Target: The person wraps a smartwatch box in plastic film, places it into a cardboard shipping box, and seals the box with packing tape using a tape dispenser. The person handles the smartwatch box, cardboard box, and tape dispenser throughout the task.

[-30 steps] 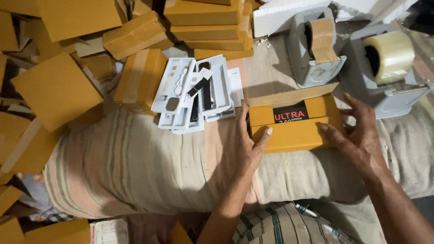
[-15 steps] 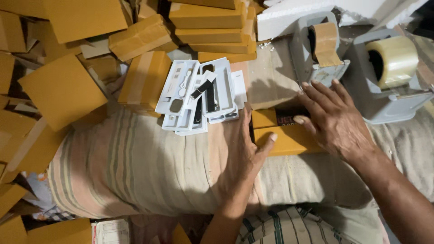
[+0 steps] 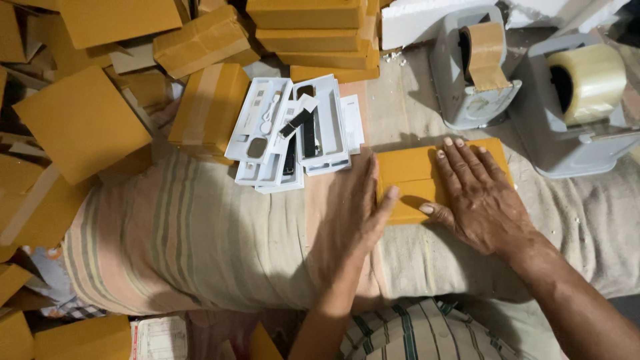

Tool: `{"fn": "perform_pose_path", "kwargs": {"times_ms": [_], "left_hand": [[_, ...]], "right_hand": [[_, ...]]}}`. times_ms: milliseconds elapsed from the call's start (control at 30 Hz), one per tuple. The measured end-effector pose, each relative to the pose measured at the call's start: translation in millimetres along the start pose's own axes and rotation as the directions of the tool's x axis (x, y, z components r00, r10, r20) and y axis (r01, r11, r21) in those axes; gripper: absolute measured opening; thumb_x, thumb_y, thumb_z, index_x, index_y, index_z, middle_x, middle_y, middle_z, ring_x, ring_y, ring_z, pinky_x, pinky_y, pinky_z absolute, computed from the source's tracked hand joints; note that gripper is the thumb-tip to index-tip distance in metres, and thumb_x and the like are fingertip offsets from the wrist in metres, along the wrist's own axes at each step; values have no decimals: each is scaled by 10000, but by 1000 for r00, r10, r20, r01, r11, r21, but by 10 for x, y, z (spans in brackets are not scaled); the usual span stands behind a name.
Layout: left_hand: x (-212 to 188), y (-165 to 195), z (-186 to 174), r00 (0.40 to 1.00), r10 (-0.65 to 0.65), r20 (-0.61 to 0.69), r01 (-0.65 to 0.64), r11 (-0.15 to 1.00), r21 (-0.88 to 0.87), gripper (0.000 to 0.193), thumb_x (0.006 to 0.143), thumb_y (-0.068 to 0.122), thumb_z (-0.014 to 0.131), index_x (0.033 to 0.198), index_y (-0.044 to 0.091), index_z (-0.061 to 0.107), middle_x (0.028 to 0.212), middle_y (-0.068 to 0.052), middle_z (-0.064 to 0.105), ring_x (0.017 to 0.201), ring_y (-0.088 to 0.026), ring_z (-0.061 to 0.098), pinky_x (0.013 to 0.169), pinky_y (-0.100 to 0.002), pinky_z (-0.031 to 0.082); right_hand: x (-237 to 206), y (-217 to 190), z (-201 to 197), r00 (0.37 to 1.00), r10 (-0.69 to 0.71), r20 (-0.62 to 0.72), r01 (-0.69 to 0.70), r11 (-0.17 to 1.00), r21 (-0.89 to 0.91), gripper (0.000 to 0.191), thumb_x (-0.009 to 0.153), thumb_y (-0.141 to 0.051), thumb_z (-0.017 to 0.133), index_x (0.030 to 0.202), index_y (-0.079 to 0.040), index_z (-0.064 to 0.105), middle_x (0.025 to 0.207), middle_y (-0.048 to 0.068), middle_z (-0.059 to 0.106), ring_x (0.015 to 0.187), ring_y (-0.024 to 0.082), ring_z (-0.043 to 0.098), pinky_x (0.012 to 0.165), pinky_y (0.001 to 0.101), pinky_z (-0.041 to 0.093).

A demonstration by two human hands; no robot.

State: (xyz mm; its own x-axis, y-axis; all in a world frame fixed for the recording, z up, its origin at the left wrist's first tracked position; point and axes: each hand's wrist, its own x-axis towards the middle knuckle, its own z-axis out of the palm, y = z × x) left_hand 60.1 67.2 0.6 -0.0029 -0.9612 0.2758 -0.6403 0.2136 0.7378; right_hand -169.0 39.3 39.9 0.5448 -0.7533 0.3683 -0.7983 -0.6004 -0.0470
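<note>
While my right hand [image 3: 477,197] lies flat and spread wide on top of the yellow box [image 3: 413,177], my left hand [image 3: 357,213] is open too, with its edge pushed against the box's left side and the thumb on its front corner. Neither hand is gripping anything. The box lies flat on the striped cloth [image 3: 200,247]. Just behind the box stands the grey tape holder [image 3: 470,67] with brown tape, and to the box's right stands a second tape holder [image 3: 573,100] with clear tape. Left of the box is a pile of white trays [image 3: 290,133]. I think the box is thin card, so it should be light, a bit bendy and smooth. It may slide on the cloth. I would pick it up by its two short ends, not the middle, and not squeeze hard.
</note>
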Motion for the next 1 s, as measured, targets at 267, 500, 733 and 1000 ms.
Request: {"fn": "perform_pose_path", "kwargs": {"times_ms": [267, 500, 733, 1000], "left_hand": [[333, -15, 153, 985, -89, -147, 68, 988, -142, 654, 1097, 508, 357, 1558, 50, 435, 1603, -204, 475, 1496, -354, 447, 1217, -402, 370], [237, -89, 158, 994, -88, -61, 80, 989, -121, 648, 1073, 411, 477, 1569, 11, 362, 1619, -253, 366, 1517, -421, 314, 1219, -452, 269], [216, 17, 149, 997, -29, -75, 27, 999, -24, 643, 1065, 424, 492, 1535, -10, 428, 1622, -237, 403, 1508, -436, 335, 1223, -478, 284], [-73, 378, 187, 923, -304, -236, 271, 949, -163, 821, 924, 486, 711, 1490, -47, 446, 1424, -212, 544, 1222, -307, 608, 1009, -394, 522]], "right_hand": [[335, -135, 369, 996, -74, 54, 55, 955, 290, 769, 1066, -527, 293, 1567, 56, 278, 1636, 270, 285, 1562, 391, 190, 1270, 499, 106], [751, -145, 240, 980, 86, 182, -85, 996, -17, 675, 1012, -513, 362, 1488, -42, 446, 1495, 244, 423, 1421, 439, 316, 1148, 577, 193], [330, 398, -107, 969, 206, 138, -217, 973, 74, 379, 1028, -390, 489, 1091, -61, 665, 1128, 189, 643, 1103, 416, 570, 972, 538, 438], [-107, 336, -82, 892, 419, -172, -400, 907, 132, 274, 1067, -242, 601, 1015, 26, 628, 979, 238, 612, 936, 430, 563, 877, 549, 452]]}}
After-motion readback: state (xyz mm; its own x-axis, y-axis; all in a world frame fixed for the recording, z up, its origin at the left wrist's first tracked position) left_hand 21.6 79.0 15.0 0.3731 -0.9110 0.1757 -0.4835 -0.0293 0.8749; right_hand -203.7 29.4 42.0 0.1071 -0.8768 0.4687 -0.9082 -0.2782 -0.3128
